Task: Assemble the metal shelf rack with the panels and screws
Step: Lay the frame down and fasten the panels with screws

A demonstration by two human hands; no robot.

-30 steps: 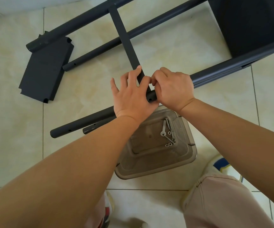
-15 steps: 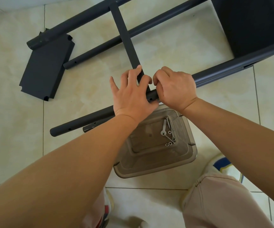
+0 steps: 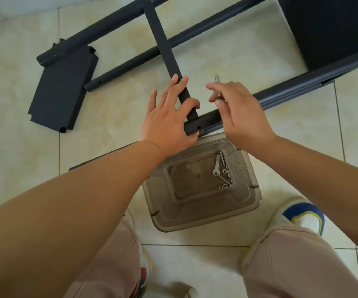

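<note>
The dark metal rack frame lies on the tiled floor. A flat crossbar [image 3: 163, 41] runs from the far pole down to the near pole [image 3: 298, 93]. My left hand [image 3: 169, 119] grips the crossbar's lower end where it meets the near pole, beside a bare screw hole [image 3: 198, 127]. My right hand [image 3: 238, 117] hovers just right of that joint, pinching a long silver screw [image 3: 217, 79] between its fingertips. A loose dark shelf panel [image 3: 62, 93] rests on the floor at the left.
A translucent plastic tray [image 3: 195, 216] with several screws, nuts and a small wrench [image 3: 216, 167] sits just below the joint. A mounted shelf panel [image 3: 328, 26] fills the upper right. A third pole [image 3: 130, 63] lies under the crossbar. My knees and shoes are at the bottom.
My right hand has lifted off the near pole and now holds a screw up beside the joint. The screw hole in the pole is uncovered. My left hand still holds the crossbar.
</note>
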